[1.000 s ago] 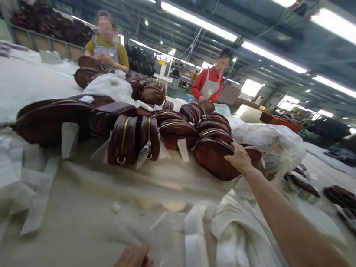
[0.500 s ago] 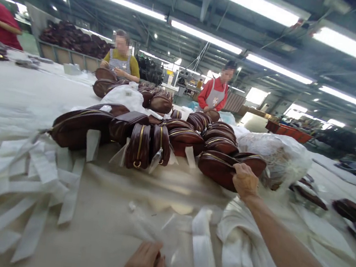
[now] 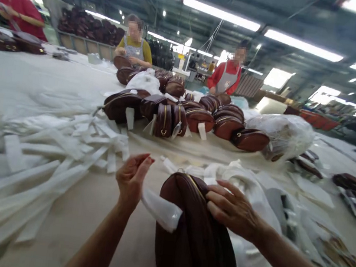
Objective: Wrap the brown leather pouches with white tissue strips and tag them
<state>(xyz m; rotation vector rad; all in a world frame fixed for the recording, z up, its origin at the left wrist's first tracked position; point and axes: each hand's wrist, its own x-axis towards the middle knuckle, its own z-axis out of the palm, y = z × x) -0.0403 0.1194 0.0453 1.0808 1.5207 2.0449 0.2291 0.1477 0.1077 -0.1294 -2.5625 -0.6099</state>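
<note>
Brown bag [image 3: 195, 249], right fingers [image 3: 220, 198] touching beside zipper [image 3: 195, 182]

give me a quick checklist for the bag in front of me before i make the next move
1. Right hand touching the bag near its upper edge: ok.
2. Gold zip visible along the bag's upper edge: ok.
3. White strip gripped by the left hand: cannot tell; it runs between that hand and the bag.
4. Bag's lower edge in view: not ok, cut off by the frame.
5. Loose strips away from the table's left side: not ok, many lie there.
</note>
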